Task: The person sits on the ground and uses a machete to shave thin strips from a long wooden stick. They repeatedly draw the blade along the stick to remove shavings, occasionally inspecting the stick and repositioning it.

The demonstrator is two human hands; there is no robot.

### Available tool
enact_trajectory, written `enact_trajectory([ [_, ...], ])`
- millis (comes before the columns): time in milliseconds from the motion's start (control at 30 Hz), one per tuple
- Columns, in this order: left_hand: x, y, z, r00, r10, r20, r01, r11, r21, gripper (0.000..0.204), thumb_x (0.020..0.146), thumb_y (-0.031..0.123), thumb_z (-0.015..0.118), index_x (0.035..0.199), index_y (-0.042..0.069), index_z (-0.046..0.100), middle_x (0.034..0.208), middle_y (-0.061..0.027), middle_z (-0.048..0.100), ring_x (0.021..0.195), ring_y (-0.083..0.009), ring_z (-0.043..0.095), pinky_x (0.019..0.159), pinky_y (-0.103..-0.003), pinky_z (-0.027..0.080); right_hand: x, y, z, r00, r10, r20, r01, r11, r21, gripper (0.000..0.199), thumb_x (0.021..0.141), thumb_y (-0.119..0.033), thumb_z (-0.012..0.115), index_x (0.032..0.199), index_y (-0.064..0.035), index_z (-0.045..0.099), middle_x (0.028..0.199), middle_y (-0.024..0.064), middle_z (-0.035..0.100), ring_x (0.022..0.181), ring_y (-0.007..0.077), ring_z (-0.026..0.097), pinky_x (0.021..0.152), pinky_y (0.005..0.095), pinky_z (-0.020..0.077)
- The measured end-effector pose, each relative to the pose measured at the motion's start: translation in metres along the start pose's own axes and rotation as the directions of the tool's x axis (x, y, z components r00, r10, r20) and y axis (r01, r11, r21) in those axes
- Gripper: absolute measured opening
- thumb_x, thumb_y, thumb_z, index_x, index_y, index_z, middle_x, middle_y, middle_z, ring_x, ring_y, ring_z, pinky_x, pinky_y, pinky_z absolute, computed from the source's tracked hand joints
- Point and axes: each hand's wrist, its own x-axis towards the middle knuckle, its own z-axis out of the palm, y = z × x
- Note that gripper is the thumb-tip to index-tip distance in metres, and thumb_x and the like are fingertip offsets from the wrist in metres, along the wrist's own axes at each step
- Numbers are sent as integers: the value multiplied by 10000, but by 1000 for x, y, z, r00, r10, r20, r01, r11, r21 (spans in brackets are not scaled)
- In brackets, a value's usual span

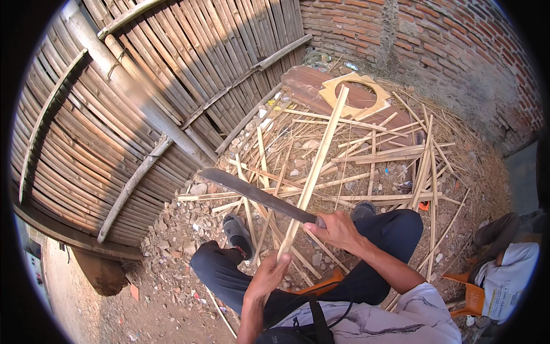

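Note:
In my right hand [341, 230] is the handle of a machete [258, 196], its long dark blade reaching out to the left. My left hand [266, 277] is closed around the near end of a long pale bamboo strip [319, 157], which slants up and away from me. The blade crosses this strip a little beyond my left hand; whether its edge bites into the wood I cannot tell. Many loose bamboo strips [395, 153] lie crossed over one another on the ground beyond my feet.
A bamboo-slat wall [172, 74] rises at the left, a brick wall [435, 40] at the back right. Near them lies a brown board [301, 86] with a pale ring-shaped frame [378, 104]. Rubble [172, 241] covers the ground. Another person [507, 275] sits at the right.

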Motion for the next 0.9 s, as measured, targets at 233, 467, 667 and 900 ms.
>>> enact_trajectory([
  [233,10,-9,1,999,35,27,-35,999,-17,514,1090,450,486,836,10,568,682,59,437,637,-53,376,529,-277,317,-5,-15,1,984,-19,175,31,997,-67,641,959,-621,575,856,-2,706,553,188,587,529,375,636,536,475,504],
  [467,-1,-12,6,996,-87,-8,87,996,30,476,1083,416,527,975,-32,645,666,63,437,627,-48,380,513,-276,317,0,-2,-8,977,66,205,-69,998,7,714,954,-671,539,853,12,719,562,186,591,566,396,641,582,493,510],
  [667,-1,2,13,998,48,-45,-46,998,48,505,1074,430,540,985,-54,654,691,37,468,652,-73,401,540,-301,347,-10,-1,-3,975,3,221,7,999,-44,713,971,-653,543,847,30,707,517,183,531,491,370,578,521,480,463],
  [900,-9,-10,3,998,-42,-45,46,993,108,506,1063,433,562,956,-54,649,684,23,478,654,-89,409,553,-314,367,2,-6,-13,977,70,200,-65,997,-34,714,963,-667,530,842,11,719,554,199,575,535,403,617,555,508,489],
])
